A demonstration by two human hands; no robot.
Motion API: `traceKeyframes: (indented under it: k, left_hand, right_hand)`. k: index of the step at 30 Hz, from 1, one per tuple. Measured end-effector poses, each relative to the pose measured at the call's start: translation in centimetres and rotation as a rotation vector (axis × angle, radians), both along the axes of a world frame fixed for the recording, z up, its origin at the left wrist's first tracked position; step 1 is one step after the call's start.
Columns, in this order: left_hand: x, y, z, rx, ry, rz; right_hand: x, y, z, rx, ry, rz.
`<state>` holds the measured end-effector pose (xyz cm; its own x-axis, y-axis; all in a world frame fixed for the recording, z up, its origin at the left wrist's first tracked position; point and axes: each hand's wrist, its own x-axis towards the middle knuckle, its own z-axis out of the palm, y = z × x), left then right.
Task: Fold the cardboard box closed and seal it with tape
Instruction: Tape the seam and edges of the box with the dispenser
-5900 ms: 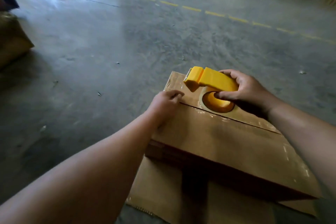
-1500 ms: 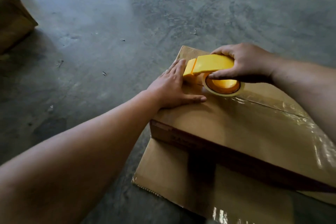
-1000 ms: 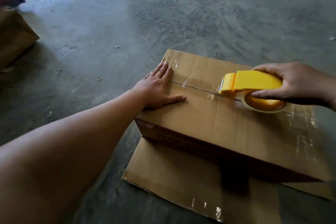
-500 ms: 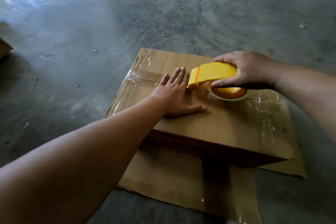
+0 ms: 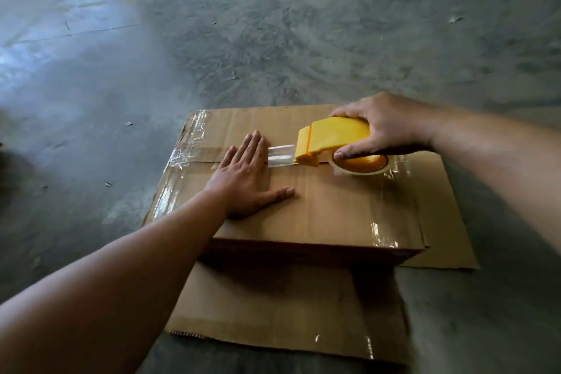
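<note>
Right hand (image 5: 385, 127) wraps the dispenser (image 5: 334, 138); tape (image 5: 280, 155) runs from it to the left hand (image 5: 246, 179), flat on the box (image 5: 349, 209).

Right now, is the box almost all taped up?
Nearly. The cardboard box has its flaps folded shut, with shiny tape at both ends. The right hand is pulling the yellow tape dispenser along the middle seam while the left hand presses flat. Left: finish and cut that strip.
</note>
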<state>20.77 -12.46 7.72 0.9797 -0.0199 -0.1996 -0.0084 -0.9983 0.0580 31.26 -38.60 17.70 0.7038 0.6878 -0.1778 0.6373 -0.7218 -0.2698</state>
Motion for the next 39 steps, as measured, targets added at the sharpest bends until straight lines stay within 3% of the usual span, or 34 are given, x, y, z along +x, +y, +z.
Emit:
traceKeyframes:
  k: [16,24,28,39]
  left_hand:
    - [0.2,-0.9,0.4,0.022,0.061,-0.022]
    - [1.6,-9.0,-0.1,-0.043,0.030,-0.153]
    - [1.6,-9.3,-0.9,-0.086,-0.033,-0.129]
    - [0.5,-7.4,-0.6,-0.058,-0.024,-0.207]
  right_hand:
    - [-0.1,-4.5,-0.2,0.055,0.001,-0.042]
    - [0.3,-2.9,-0.2,-0.040,-0.016,-0.017]
    - [0.3,-3.3,0.0,-0.033,-0.036,-0.056]
    - [-2.0,-11.8,0.5,0.029,0.047,-0.226]
